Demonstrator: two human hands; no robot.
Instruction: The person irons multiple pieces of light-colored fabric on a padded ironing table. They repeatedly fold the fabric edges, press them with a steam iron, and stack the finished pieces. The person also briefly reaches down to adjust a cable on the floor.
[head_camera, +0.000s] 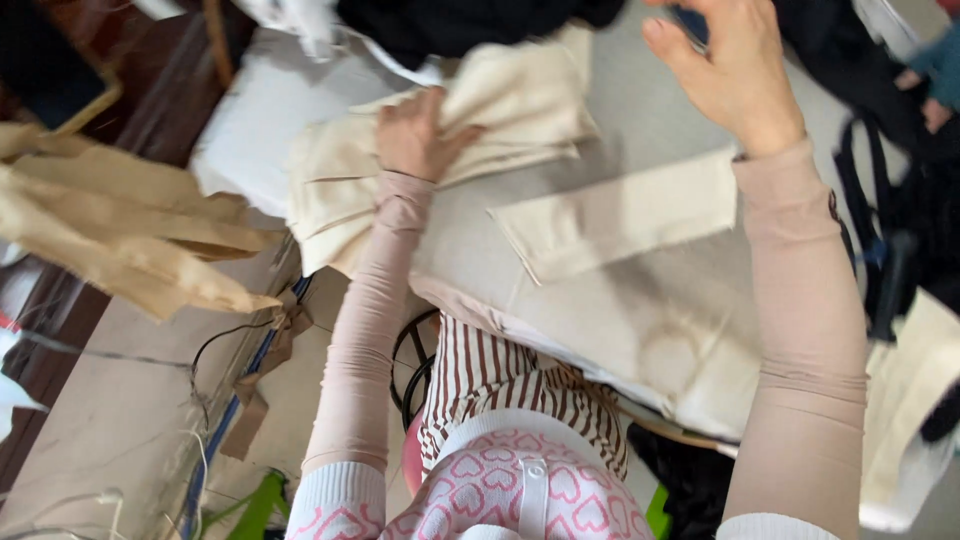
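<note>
table, grey cover | cream fabric stack at far-left edge, long axis along table | flat cream strip nearer the body, between both arms | left hand grip bunched on the stack | right hand raised, fingers spread, empty, well right of it
</note>
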